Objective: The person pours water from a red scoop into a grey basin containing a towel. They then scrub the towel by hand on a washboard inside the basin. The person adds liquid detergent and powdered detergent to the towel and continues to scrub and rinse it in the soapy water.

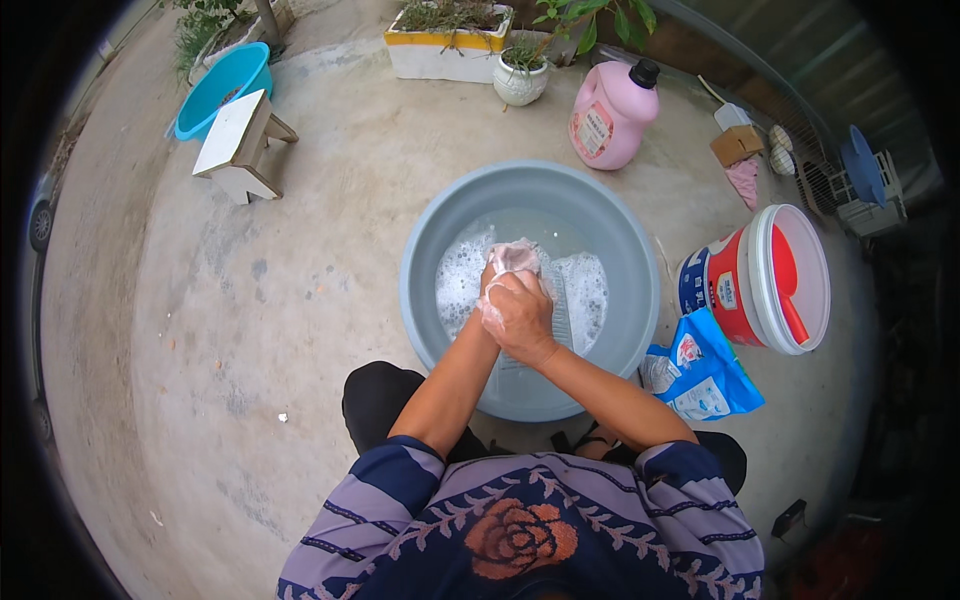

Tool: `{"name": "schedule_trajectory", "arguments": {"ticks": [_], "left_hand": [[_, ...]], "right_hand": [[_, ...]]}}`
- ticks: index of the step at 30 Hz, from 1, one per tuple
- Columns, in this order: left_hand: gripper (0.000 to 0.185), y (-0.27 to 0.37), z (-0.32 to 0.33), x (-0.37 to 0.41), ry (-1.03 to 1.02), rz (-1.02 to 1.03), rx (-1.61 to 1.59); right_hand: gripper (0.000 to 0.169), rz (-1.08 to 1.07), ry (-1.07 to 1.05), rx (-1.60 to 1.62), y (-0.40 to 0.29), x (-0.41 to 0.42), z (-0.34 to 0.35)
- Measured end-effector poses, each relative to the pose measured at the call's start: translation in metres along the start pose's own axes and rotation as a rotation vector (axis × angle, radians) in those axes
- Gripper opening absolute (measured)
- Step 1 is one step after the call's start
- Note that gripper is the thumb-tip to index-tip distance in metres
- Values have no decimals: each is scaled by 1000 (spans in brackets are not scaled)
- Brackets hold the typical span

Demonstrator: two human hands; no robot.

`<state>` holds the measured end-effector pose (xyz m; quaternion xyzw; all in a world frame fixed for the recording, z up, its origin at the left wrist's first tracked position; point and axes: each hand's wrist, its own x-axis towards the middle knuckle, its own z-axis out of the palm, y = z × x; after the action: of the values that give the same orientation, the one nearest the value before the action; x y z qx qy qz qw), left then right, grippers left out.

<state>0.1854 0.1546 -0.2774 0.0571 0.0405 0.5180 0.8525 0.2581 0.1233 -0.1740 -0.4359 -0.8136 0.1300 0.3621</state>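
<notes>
A soapy, pale pinkish cloth (515, 255) is bunched between my hands over a round grey plastic basin (427, 225). My right hand (525, 319) is curled tightly on the cloth, crossing in front of my left. Much of my left hand (487, 279) is hidden behind the right hand and the cloth wrapped about it. Below them, a ribbed washboard (561, 311) slopes into the basin, partly covered by my hands. White suds (585, 296) float on the cloudy water to both sides.
A pink detergent jug (611, 112) stands beyond the basin. To the right are a blue detergent bag (705, 371) and a bucket (724, 281) with a red scoop (786, 270). A small stool (234, 131) and turquoise tub (202, 94) stand far left. Planters (450, 56) line the back.
</notes>
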Motion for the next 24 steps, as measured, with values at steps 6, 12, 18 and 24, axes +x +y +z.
{"name": "schedule_trajectory", "arguments": {"ticks": [6, 12, 18, 24], "left_hand": [[24, -38, 58, 11, 396, 81, 51], [26, -20, -44, -2, -48, 265, 363], [30, -39, 44, 12, 371, 24, 117], [29, -22, 0, 8, 145, 205, 618]], "right_hand": [[17, 365, 52, -176, 75, 36, -29], [12, 76, -24, -20, -5, -13, 8], [14, 389, 84, -190, 82, 28, -22], [17, 120, -1, -112, -11, -23, 9]]}}
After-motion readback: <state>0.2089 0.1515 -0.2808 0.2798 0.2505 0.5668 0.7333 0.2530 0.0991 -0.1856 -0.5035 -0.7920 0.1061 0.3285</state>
